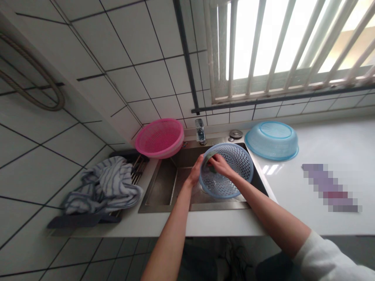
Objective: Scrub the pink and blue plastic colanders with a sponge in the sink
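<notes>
White sleeve point(328, 253): one, on the right arm, the forearm below it bare.
Counter point(222, 226): white, running along the front of the sink and out to the right.
Striped towel point(105, 187): one, bunched on a dark rack at the left end.
Left hand point(195, 172): grasping the colander by the left of its rim.
Right hand point(220, 165): reaching into the colander, fingers closed over a greenish pad point(210, 157) against the inner left wall.
Blue colander point(241, 166): one, perforated, mouth up, over the right part of the sink; whether its base touches the bottom I cannot tell. Inside are the right hand and the pad.
Steel sink point(159, 209): one, set into the counter, the colander above it.
Purplish strip point(326, 185): one, on the counter at right, blurred into blocks; any writing unreadable.
Blue basin point(272, 142): one, upside down, right of the sink.
Pink basket point(159, 136): one, perforated, mouth up, at the sink's far left corner.
Tap point(200, 130): one, metal, behind the sink.
Round metal fitting point(236, 134): one, between tap and basin.
Window point(263, 47): one, barred.
</notes>
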Action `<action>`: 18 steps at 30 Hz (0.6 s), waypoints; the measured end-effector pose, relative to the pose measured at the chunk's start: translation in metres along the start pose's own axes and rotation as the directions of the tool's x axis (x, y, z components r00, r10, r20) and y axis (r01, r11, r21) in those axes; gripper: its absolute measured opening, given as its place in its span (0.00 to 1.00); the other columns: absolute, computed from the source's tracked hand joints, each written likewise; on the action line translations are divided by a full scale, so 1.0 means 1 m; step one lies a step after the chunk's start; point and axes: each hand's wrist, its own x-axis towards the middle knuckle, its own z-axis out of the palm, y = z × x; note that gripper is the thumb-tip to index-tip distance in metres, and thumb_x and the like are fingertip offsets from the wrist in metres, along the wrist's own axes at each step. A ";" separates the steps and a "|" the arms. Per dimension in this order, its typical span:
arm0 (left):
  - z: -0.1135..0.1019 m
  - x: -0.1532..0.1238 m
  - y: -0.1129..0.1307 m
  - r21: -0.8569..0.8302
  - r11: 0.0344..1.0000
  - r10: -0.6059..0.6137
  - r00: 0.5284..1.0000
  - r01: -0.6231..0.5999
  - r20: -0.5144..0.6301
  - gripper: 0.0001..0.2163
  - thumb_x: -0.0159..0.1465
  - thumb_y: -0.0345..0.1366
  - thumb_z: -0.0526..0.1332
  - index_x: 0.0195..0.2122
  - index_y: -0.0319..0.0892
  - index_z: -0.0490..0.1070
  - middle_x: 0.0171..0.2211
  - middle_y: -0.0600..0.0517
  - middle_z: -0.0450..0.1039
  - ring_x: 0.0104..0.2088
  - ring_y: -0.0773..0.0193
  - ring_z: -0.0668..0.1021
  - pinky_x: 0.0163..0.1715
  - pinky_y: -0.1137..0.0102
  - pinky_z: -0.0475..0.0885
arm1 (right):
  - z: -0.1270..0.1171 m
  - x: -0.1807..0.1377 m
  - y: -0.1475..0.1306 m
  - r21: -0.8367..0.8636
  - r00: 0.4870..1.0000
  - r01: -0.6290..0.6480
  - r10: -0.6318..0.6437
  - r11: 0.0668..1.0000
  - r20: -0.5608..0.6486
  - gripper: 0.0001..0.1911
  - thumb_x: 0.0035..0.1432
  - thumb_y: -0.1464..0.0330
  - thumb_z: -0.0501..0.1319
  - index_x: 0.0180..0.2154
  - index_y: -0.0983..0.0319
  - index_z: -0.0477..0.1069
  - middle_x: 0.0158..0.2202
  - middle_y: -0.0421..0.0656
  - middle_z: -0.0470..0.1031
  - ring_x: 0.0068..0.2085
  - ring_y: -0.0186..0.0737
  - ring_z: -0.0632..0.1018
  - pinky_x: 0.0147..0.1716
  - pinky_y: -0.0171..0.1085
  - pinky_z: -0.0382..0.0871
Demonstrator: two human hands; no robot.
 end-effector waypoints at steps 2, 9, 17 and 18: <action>0.002 0.000 0.001 -0.037 0.999 -0.016 1.000 0.017 0.025 0.29 0.63 0.59 0.66 0.57 0.44 0.78 0.56 0.48 0.80 0.64 0.46 0.73 0.69 0.54 0.60 | -0.003 0.001 -0.002 -0.031 0.999 0.016 -0.017 0.999 -0.041 0.15 0.64 0.57 0.57 0.39 0.62 0.74 0.38 0.45 0.77 0.37 0.41 0.75 0.37 0.37 0.70; 0.003 -0.003 0.005 0.011 1.000 0.013 1.000 -0.013 -0.012 0.29 0.64 0.58 0.65 0.58 0.43 0.77 0.56 0.47 0.80 0.63 0.46 0.75 0.68 0.55 0.61 | 0.007 -0.009 0.001 -0.097 0.962 0.047 -0.019 0.994 0.274 0.12 0.61 0.60 0.60 0.34 0.62 0.74 0.32 0.43 0.76 0.32 0.38 0.73 0.34 0.35 0.68; 0.001 0.000 0.003 -0.060 0.998 -0.020 0.997 0.024 0.070 0.28 0.65 0.58 0.64 0.57 0.43 0.77 0.55 0.47 0.81 0.64 0.47 0.74 0.68 0.55 0.62 | 0.000 -0.005 -0.006 -0.093 0.984 0.063 -0.047 0.994 0.172 0.13 0.63 0.59 0.59 0.38 0.63 0.75 0.38 0.45 0.77 0.38 0.41 0.74 0.41 0.38 0.71; 0.000 -0.001 0.003 -0.044 0.999 -0.022 0.998 0.025 0.053 0.28 0.65 0.59 0.64 0.57 0.42 0.78 0.54 0.47 0.81 0.63 0.47 0.75 0.68 0.56 0.62 | 0.003 -0.008 -0.007 -0.086 0.959 0.073 -0.046 0.994 0.278 0.12 0.63 0.60 0.60 0.38 0.63 0.75 0.37 0.44 0.77 0.37 0.40 0.74 0.40 0.38 0.71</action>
